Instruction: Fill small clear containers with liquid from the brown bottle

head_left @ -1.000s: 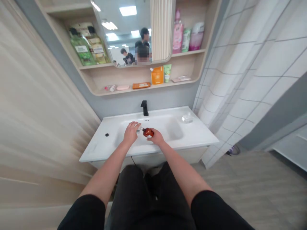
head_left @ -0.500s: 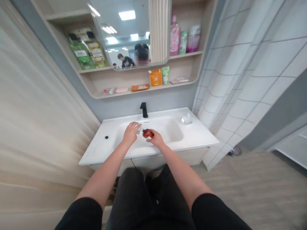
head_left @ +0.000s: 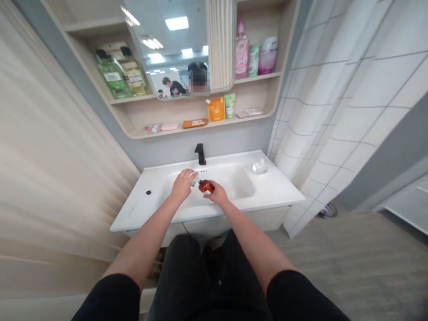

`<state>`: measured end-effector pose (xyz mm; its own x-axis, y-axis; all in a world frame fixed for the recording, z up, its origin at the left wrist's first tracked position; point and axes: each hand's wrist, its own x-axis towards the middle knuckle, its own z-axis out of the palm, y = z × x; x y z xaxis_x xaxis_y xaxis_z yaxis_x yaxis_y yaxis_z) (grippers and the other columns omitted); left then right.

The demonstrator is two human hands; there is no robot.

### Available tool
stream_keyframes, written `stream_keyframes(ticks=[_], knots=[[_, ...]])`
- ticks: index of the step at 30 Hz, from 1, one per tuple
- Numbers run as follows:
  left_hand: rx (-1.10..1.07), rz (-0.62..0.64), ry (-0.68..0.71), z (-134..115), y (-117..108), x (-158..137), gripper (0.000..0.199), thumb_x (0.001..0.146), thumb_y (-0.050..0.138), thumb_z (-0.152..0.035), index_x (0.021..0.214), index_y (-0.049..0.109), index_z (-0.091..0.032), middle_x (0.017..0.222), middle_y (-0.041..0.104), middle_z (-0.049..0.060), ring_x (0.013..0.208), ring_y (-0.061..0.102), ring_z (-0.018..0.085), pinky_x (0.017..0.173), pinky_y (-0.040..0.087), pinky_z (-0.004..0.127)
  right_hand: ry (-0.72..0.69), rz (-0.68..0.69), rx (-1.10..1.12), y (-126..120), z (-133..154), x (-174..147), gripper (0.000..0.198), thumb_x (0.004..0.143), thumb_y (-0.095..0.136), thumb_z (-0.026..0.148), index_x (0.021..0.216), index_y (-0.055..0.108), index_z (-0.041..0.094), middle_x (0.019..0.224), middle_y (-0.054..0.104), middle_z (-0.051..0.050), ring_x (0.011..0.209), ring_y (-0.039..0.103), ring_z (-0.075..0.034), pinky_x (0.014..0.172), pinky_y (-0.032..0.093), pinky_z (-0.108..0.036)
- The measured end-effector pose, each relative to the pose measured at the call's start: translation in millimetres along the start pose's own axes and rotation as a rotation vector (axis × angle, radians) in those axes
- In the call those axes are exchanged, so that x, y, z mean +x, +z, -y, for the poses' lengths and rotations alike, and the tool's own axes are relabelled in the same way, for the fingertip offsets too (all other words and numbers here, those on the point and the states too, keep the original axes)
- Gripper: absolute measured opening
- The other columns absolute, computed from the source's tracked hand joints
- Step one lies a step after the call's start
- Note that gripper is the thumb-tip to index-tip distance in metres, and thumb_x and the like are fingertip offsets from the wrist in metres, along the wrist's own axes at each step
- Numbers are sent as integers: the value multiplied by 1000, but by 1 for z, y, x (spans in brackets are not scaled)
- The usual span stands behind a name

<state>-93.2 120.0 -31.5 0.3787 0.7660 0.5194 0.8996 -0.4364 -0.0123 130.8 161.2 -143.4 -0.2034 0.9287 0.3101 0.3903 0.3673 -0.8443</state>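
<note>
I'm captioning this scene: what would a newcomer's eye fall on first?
Probably the amber bottle, held over the white basin in the right grip, with a small clear item in the left grip beside it. After that, the black faucet behind the basin and the bright orange pouch on the low shelf under the mirror would likely stand out.
</note>
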Motion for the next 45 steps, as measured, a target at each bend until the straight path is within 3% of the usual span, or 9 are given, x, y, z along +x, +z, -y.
stream_keyframes(ticks=[14, 22, 45], knots=[[11, 32, 32, 0, -7, 6, 77, 81, 53, 7, 150, 69, -23, 151, 66, 15, 152, 51, 34, 130, 44, 55, 7, 4, 43, -6, 10, -3, 85, 63, 102, 32, 141, 69, 28, 132, 80, -6, 118, 77, -31, 110, 58, -45], [72, 77, 65, -4, -14, 11, 68, 90, 52, 2, 152, 68, -22, 155, 64, 16, 154, 50, 33, 129, 44, 54, 12, -7, 45, -3, 5, -3, 84, 64, 101, 37, 142, 70, 29, 127, 81, -5, 112, 78, -30, 106, 60, -45], [71, 78, 109, -7, -21, 20, 70, 89, 53, 5, 152, 67, -23, 154, 65, 17, 155, 51, 33, 125, 48, 55, 5, -36, 62, -6, 9, -4, 81, 63, 101, 36, 138, 70, 28, 119, 83, -5, 106, 79, -30, 101, 62, -45]])
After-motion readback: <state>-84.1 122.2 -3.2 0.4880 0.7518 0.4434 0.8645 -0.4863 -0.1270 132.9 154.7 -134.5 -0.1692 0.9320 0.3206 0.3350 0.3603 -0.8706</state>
